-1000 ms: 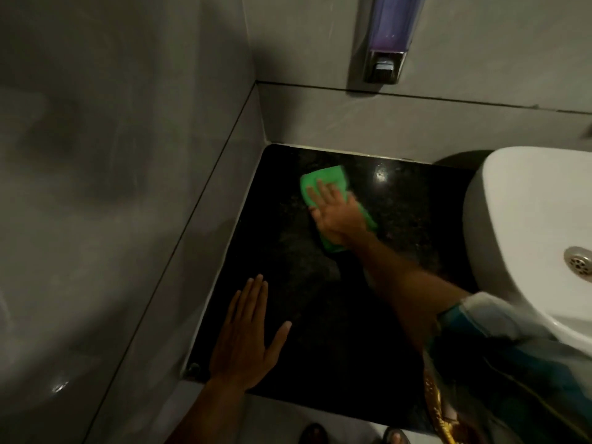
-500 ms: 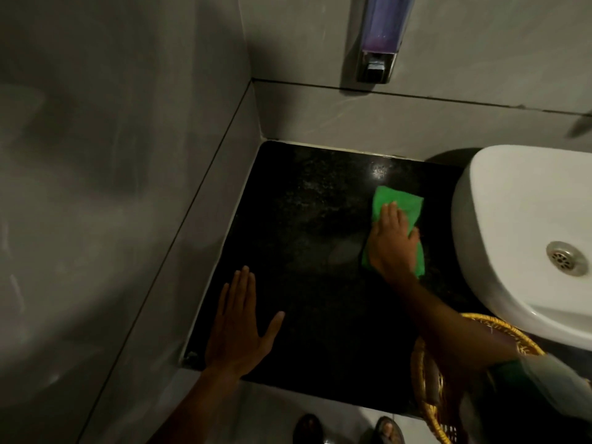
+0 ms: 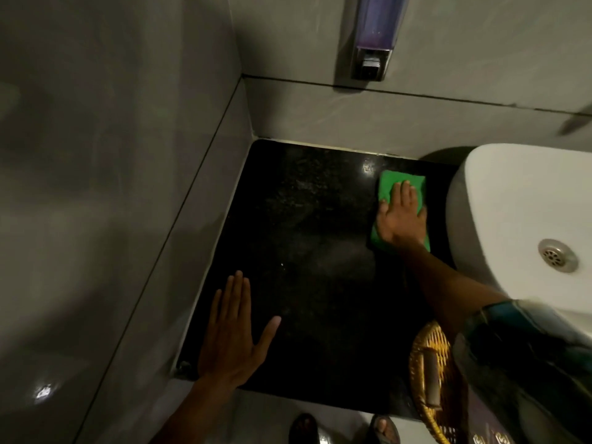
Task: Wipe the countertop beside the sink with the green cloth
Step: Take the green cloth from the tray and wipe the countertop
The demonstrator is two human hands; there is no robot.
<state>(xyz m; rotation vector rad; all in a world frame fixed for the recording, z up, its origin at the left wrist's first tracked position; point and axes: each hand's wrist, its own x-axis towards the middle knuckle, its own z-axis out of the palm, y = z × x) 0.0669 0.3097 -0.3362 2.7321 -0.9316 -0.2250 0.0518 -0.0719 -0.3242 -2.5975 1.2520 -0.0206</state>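
A folded green cloth (image 3: 391, 184) lies flat on the black speckled countertop (image 3: 307, 251), at its far right side next to the white sink (image 3: 519, 219). My right hand (image 3: 399, 217) presses palm-down on the cloth, fingers spread and pointing toward the back wall; it covers the cloth's middle. My left hand (image 3: 233, 334) rests flat on the counter's near left corner, fingers apart, holding nothing.
Grey tiled walls close the counter on the left and at the back. A soap dispenser (image 3: 373, 36) hangs on the back wall. A woven wicker basket (image 3: 431, 379) sits below the counter's near right edge. The sink drain (image 3: 557, 259) shows at the right.
My right hand has slid the cloth from the middle back of the counter to the right, then a little farther back beside the sink. My left hand stays put.
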